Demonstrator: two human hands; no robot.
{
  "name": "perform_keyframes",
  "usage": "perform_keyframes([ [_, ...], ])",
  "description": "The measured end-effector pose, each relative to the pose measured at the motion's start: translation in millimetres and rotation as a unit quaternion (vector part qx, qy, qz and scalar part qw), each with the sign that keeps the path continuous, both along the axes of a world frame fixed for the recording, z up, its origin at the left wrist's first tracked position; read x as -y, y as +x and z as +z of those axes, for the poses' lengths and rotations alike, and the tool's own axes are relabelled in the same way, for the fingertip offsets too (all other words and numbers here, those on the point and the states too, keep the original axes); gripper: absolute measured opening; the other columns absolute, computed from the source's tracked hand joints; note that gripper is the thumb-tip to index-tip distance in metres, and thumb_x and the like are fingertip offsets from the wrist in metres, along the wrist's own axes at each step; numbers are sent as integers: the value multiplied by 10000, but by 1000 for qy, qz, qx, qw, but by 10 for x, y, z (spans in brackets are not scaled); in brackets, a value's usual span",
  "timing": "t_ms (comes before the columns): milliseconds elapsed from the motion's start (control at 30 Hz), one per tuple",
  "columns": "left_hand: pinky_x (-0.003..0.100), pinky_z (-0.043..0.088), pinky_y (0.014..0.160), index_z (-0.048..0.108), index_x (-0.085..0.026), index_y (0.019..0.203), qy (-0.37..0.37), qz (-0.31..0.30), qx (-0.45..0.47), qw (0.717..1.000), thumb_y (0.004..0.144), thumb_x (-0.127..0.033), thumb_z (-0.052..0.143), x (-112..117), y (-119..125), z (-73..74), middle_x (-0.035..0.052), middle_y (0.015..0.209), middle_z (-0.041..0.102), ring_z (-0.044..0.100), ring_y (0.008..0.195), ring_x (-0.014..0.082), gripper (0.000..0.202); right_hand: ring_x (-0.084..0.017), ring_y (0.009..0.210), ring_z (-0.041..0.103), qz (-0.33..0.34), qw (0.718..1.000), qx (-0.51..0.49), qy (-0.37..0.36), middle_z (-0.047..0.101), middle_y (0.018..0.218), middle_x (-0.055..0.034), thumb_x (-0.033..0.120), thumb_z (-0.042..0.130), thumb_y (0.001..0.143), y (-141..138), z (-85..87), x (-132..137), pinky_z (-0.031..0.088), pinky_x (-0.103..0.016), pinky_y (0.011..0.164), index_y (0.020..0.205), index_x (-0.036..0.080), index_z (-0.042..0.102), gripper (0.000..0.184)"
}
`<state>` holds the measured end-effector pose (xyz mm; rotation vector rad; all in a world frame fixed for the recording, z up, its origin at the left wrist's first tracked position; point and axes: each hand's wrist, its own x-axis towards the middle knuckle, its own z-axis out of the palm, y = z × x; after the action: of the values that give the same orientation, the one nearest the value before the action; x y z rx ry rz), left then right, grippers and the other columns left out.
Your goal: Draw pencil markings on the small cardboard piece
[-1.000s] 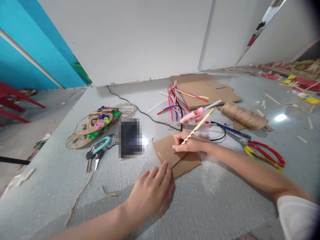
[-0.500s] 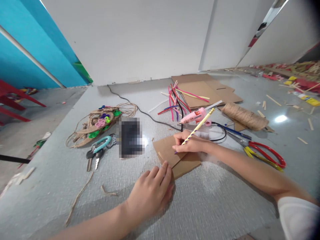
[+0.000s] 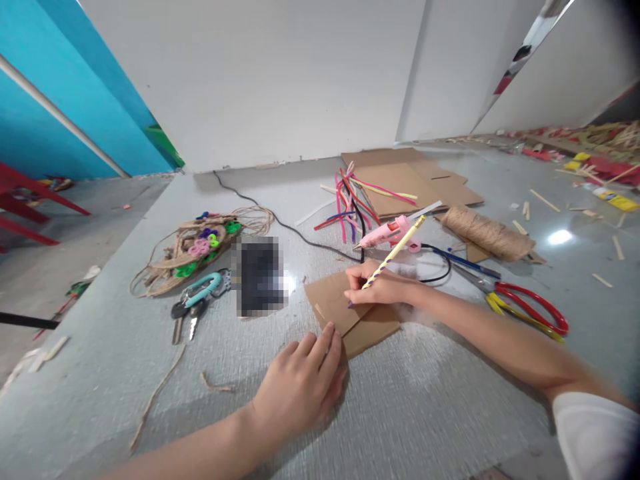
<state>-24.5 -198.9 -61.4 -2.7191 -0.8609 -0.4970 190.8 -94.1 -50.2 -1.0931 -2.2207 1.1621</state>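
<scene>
My right hand point(image 3: 383, 287) grips a yellow pencil point(image 3: 397, 250) with a purple spiral, its tip resting on a small brown cardboard piece point(image 3: 333, 300). A second cardboard piece point(image 3: 373, 327) lies under it, sticking out to the right. My left hand point(image 3: 303, 383) lies flat on the floor with fingers stretched, the fingertips pressing the near corner of the cardboard. Both forearms reach in from the bottom edge.
A pink glue gun point(image 3: 387, 232) with black cord, coloured pipe cleaners point(image 3: 350, 197), a twine spool point(image 3: 487, 232), red-handled scissors point(image 3: 525, 308), larger cardboard sheets point(image 3: 410, 177), keys with a teal carabiner point(image 3: 197, 297), a twine craft with coloured rings point(image 3: 193, 250) and scattered wooden sticks point(image 3: 545, 199) surround the hands.
</scene>
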Motion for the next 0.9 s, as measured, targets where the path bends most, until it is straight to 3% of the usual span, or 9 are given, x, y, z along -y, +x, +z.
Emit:
perform_keyframes([
  [900, 323, 525, 496, 628, -30, 1084, -3, 2, -7, 1000, 861, -230, 438, 9, -7, -5, 181, 1109, 654, 613, 710, 227, 354, -53, 489, 342, 15, 1000, 1, -12, 432, 526, 72, 250, 620, 741, 17, -6, -20, 243, -204, 449, 579, 176, 408, 276],
])
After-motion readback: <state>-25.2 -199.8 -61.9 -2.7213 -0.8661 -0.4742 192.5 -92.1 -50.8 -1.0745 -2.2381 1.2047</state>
